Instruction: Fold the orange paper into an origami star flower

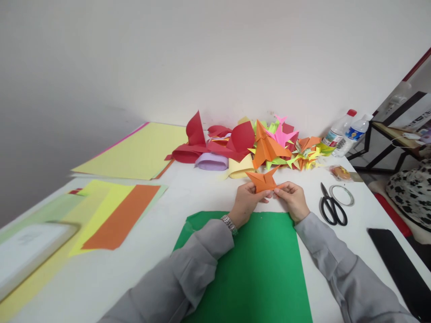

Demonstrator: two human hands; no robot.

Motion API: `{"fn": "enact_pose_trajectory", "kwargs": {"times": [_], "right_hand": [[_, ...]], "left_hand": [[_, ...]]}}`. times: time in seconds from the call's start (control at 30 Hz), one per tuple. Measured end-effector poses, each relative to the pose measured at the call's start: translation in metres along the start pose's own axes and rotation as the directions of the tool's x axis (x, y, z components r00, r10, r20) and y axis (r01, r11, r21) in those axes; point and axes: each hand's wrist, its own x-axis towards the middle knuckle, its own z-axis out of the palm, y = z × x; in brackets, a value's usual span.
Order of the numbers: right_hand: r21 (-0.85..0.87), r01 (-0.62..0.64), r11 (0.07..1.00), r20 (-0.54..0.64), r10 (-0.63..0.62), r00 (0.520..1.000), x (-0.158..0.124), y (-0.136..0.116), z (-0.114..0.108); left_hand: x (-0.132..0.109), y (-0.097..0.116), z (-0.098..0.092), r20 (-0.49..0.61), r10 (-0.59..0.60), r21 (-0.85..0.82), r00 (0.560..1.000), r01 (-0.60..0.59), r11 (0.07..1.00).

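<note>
Between my two hands is a small folded orange origami piece (263,181) with pointed tips, raised just beyond the far edge of a green paper sheet (259,264). My left hand (247,202), with a metal watch at the wrist, pinches its left lower side. The thumb and fingers of my right hand (291,197) close on its lower right corner. Both forearms, in grey sleeves, reach over the table, the left one across the green sheet. Behind the piece stands a pile of folded paper shapes, among them a larger orange paper plane (267,146).
Scissors (332,206) and a roll of tape (342,195) lie right of my hands, near a black flat object (399,269). Two bottles (353,134) stand at the back right. Coloured sheets (121,217) and a white box (33,251) are left. A person's patterned garment (411,193) shows at far right.
</note>
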Motion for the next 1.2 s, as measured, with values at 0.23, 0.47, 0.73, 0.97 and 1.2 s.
{"fn": "enact_pose_trajectory", "kwargs": {"times": [0.23, 0.47, 0.73, 0.97, 1.2], "right_hand": [[0.033, -0.017, 0.999, -0.002, 0.017, 1.0, 0.0012, 0.0013, -0.0003], [0.048, -0.029, 0.998, -0.005, 0.029, 1.0, 0.0011, 0.0022, -0.0006], [0.058, -0.01, 0.998, -0.014, 0.011, 1.0, 0.0012, 0.0005, 0.0006], [0.025, -0.033, 0.999, 0.049, 0.032, 0.998, 0.001, -0.0028, 0.0005], [-0.021, -0.054, 0.998, 0.076, 0.055, 0.996, -0.0001, -0.0002, -0.001]], "left_hand": [[0.0011, -0.0017, -0.0007, -0.012, 0.004, 0.012, 1.0, -0.004, 1.0], [0.0018, -0.0038, -0.0013, -0.017, 0.011, 0.034, 1.0, -0.011, 0.999], [0.0021, -0.0037, -0.0006, -0.016, 0.011, 0.051, 1.0, -0.01, 0.999], [0.003, -0.005, -0.002, -0.012, 0.009, 0.079, 1.0, -0.008, 0.997], [-0.0001, 0.0001, -0.0001, 0.007, -0.005, 0.096, 1.0, 0.004, 0.995]]}}
